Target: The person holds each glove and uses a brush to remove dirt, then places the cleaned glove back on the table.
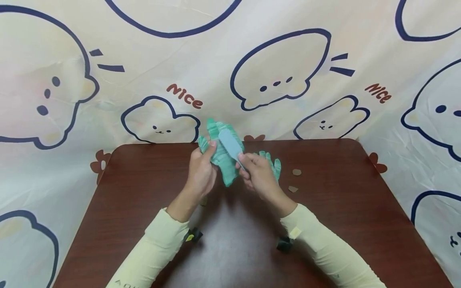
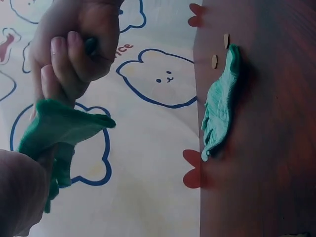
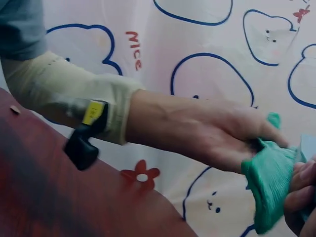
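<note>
In the head view my left hand (image 1: 203, 171) grips a green knitted glove (image 1: 226, 170), its thumb on the near face, lifted above the table's far edge. My right hand (image 1: 258, 173) holds a light blue brush (image 1: 230, 143) by its handle. The brush's flat head lies over the glove's face; its underside is hidden. In the right wrist view the glove (image 3: 271, 182) hangs between the left hand (image 3: 222, 136) and the right hand's fingers (image 3: 301, 197). A second green glove (image 2: 219, 108) lies on the table, partly behind the right hand in the head view.
Two small brown pieces (image 1: 297, 172) lie on the dark wooden table (image 1: 137, 208) right of the second glove. Another small piece (image 1: 204, 201) sits near the left wrist. A cartoon-printed cloth (image 1: 216, 60) stands behind the table. Each wrist carries a small black camera (image 1: 284, 244).
</note>
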`<control>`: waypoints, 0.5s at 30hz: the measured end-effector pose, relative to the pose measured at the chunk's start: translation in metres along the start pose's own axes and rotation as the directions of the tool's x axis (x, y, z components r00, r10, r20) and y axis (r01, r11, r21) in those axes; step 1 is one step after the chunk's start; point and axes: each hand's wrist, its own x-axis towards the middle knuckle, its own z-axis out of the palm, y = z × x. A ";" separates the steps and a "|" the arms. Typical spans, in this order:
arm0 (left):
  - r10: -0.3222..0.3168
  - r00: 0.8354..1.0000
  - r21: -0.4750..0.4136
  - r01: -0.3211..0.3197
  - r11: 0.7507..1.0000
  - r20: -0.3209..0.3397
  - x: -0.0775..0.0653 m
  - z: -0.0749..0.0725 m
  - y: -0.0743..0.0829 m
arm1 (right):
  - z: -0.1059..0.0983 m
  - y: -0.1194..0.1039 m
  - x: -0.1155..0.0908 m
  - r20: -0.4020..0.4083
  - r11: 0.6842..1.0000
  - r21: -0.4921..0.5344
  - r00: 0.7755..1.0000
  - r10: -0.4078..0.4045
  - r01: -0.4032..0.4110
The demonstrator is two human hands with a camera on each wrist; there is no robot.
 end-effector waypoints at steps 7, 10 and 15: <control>-0.011 0.999 -0.036 0.010 0.999 -0.042 0.002 -0.003 -0.001 | -0.018 0.002 0.006 -0.092 0.999 -0.054 0.996 -0.013 0.008; -0.015 0.999 -0.046 0.013 0.999 -0.042 0.002 -0.004 -0.004 | -0.024 0.007 0.008 -0.121 0.999 -0.032 0.993 0.002 -0.006; 0.021 0.995 -0.059 -0.026 0.998 -0.094 0.004 -0.012 0.007 | -0.053 0.018 0.016 -0.225 0.998 0.052 0.974 0.035 -0.023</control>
